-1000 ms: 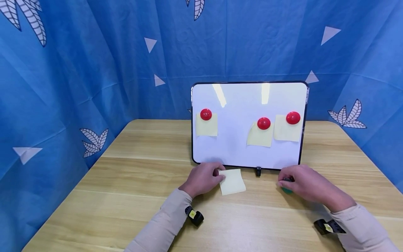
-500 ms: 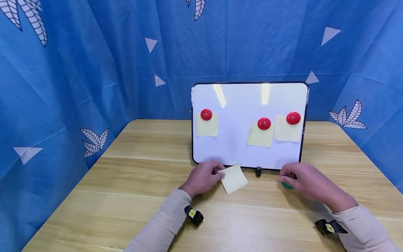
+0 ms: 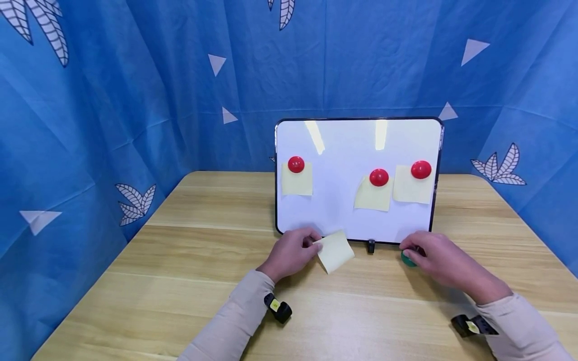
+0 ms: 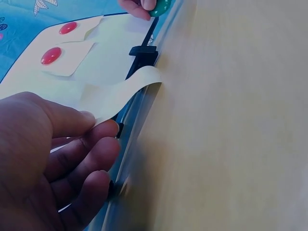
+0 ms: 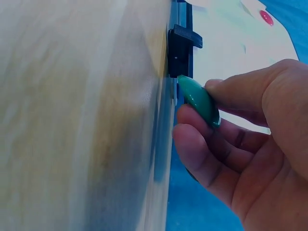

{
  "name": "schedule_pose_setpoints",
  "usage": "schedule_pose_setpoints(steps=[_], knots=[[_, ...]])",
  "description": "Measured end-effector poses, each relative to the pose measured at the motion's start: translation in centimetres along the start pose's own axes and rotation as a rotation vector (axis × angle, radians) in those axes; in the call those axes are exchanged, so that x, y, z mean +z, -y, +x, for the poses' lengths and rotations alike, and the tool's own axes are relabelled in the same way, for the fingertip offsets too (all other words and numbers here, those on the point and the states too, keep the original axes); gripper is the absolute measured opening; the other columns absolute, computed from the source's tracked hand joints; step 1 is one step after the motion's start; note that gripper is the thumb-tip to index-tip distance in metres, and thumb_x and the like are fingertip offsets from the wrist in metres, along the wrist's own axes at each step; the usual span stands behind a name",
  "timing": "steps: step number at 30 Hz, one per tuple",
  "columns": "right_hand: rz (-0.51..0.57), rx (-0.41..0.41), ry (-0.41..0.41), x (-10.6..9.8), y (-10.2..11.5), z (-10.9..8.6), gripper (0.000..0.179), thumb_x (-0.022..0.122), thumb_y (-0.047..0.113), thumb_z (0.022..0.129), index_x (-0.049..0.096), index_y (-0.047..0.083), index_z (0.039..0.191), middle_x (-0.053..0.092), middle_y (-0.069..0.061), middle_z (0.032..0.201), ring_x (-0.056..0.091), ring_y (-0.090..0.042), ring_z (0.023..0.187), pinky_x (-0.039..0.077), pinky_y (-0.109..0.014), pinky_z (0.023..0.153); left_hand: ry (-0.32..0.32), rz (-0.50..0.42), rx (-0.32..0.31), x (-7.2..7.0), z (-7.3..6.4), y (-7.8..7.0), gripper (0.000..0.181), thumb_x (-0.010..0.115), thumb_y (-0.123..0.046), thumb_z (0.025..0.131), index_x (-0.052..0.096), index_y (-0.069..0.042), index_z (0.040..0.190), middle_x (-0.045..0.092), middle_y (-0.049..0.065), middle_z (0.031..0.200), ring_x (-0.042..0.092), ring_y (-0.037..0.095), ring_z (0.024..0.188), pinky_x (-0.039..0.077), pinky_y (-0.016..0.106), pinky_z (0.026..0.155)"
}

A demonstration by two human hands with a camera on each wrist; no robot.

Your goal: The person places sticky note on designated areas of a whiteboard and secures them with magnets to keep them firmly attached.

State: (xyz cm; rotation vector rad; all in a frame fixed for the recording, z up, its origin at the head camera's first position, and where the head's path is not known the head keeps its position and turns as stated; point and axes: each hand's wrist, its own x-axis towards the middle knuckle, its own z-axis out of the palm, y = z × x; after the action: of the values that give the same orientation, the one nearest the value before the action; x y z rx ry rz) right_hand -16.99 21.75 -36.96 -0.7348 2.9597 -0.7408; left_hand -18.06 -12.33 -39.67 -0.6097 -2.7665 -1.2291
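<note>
My left hand (image 3: 290,254) pinches a pale yellow sticky note (image 3: 335,252) by its left edge, in front of the whiteboard's lower edge. In the left wrist view the note (image 4: 122,92) bends upward and curls over at its free end, between thumb and forefinger. My right hand (image 3: 435,258) holds a round green magnet (image 3: 408,258) near the board's lower right corner. The right wrist view shows this domed magnet (image 5: 198,100) tilted between thumb and fingers. The whiteboard (image 3: 334,215) stands upright on the table with a black frame.
Three sticky notes hang on the board under red magnets: a left magnet (image 3: 295,164), a middle one (image 3: 379,177) and a right one (image 3: 421,169). A black clip foot (image 3: 371,246) juts out below the board. A blue curtain (image 3: 217,135) surrounds the wooden table (image 3: 203,250).
The note in my left hand has lifted and turned, its far corner now overlapping the board's lower edge. My right hand has shifted slightly, and more of the green magnet shows.
</note>
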Motion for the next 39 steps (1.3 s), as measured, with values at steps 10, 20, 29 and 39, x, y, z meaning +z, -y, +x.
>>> schedule_pose_setpoints(steps=[10, 20, 29, 39], knots=[[0.009, 0.022, 0.027, 0.09, -0.1, -0.08, 0.014, 0.071, 0.005, 0.091, 0.075, 0.01, 0.103, 0.068, 0.0, 0.098, 0.059, -0.017, 0.085, 0.055, -0.042, 0.079, 0.007, -0.125, -0.012, -0.02, 0.16, 0.03, 0.003, 0.068, -0.018, 0.097, 0.071, -0.017, 0.097, 0.06, -0.005, 0.072, 0.056, 0.011, 0.062, 0.047, 0.026, 0.053], [0.04, 0.046, 0.045, 0.15, -0.31, -0.22, 0.014, 0.072, 0.005, 0.091, 0.075, 0.008, 0.104, 0.068, -0.001, 0.098, 0.057, -0.017, 0.083, 0.054, -0.037, 0.074, -0.033, -0.274, -0.014, -0.05, 0.26, 0.32, 0.004, 0.065, -0.013, 0.098, 0.066, -0.012, 0.095, 0.068, 0.007, 0.081, 0.065, 0.022, 0.065, 0.053, 0.031, 0.057], [0.038, 0.044, 0.044, 0.35, -0.43, -0.25, 0.013, 0.073, 0.005, 0.09, 0.075, 0.008, 0.102, 0.067, 0.001, 0.095, 0.057, -0.016, 0.081, 0.054, -0.035, 0.072, -0.041, -0.302, -0.052, -0.38, 0.4, 0.41, 0.003, 0.066, -0.014, 0.098, 0.067, -0.011, 0.096, 0.07, 0.009, 0.083, 0.066, 0.028, 0.068, 0.054, 0.032, 0.058], [0.045, 0.049, 0.06, 0.36, -0.38, -0.14, 0.013, 0.072, 0.004, 0.091, 0.075, 0.008, 0.102, 0.067, 0.001, 0.094, 0.057, -0.015, 0.08, 0.054, -0.035, 0.072, -0.04, -0.336, -0.069, -0.63, 0.41, 0.19, 0.005, 0.066, -0.016, 0.098, 0.067, -0.012, 0.096, 0.072, 0.007, 0.083, 0.066, 0.029, 0.069, 0.052, 0.032, 0.057]])
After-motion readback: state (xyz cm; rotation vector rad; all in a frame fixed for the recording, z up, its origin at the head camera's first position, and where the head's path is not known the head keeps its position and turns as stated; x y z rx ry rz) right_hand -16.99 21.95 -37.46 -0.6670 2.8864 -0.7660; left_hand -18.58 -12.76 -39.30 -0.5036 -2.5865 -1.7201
